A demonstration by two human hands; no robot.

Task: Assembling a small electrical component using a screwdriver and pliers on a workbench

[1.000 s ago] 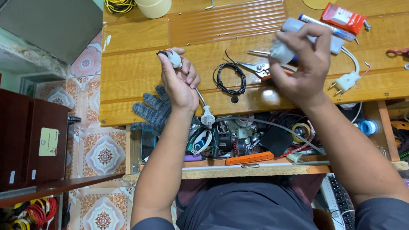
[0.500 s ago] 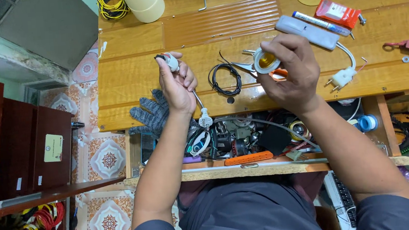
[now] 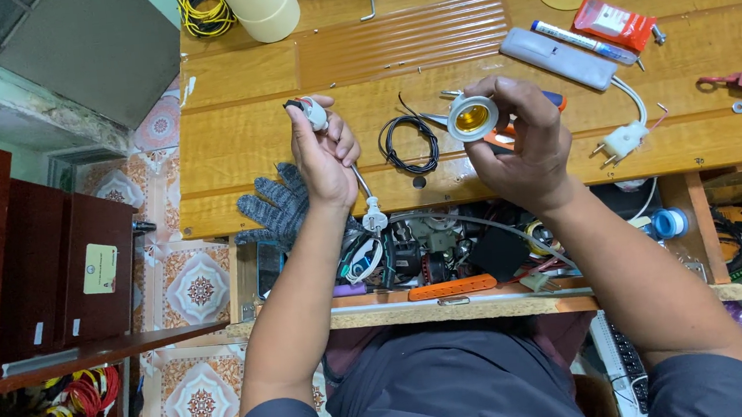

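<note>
Two hands were raised over the wooden surface [image 3: 246, 139]. The left hand [image 3: 323, 154] was curled shut around a small white fitting [image 3: 314, 112], from which a grey cord dropped to a white plug [image 3: 375, 217] at the near edge of the surface. The right hand [image 3: 523, 144] was closed around a white lamp socket [image 3: 473, 117], its brassy orange inside turned up toward the camera. Between the hands a black wire coil [image 3: 410, 144] lay on the surface. Beyond the socket, toward the far edge, sat a long grey case [image 3: 561, 59] with a white marker [image 3: 582, 41] just beside it, then a red rectangular packet [image 3: 614, 24] with a pale label. To the right of the socket a second white plug [image 3: 623, 139] lay on its cable. Far left of the socket stood a cream tape roll [image 3: 261, 6] next to a yellow wire bundle [image 3: 202, 7]. A grey knit glove [image 3: 276, 210] hung over the near edge beside the left wrist. On the dark cabinet [image 3: 86, 263] left of the surface was a yellowish square sticker [image 3: 99, 268].
</note>
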